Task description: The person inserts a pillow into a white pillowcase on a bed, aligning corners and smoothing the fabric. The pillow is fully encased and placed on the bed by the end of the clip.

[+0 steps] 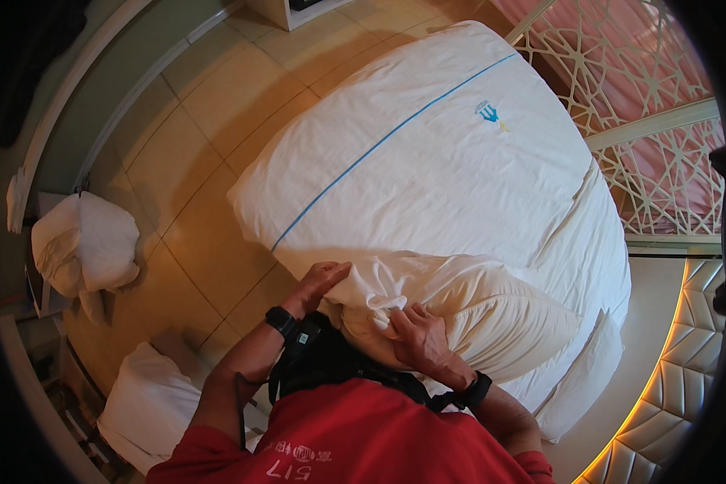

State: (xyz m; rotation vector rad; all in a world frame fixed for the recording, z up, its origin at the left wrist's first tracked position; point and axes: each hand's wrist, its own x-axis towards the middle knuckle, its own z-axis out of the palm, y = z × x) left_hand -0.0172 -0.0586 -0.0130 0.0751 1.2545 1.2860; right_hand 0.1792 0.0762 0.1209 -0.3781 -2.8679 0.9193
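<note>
A plump cream-white pillow [492, 319] in a loose case lies across the near edge of the bed, close against my body. My left hand [323, 282] grips the case's fabric at the pillow's left end, fingers closed. At the front of the pillow, my right hand [422, 335] is closed on a bunched fold of the same fabric. Under and beyond the pillow spreads a white duvet [427, 169] with a blue stripe and a small blue emblem. My fingertips are partly hidden in the folds.
Another white pillow [585, 383] lies flat at the bed's right side, by a padded headboard [678, 387] with a lit edge. White bedding bundles, one at the left [97, 242] and another lower left [149, 399], flank the tiled floor [210, 234]. A lattice screen [661, 173] stands at right.
</note>
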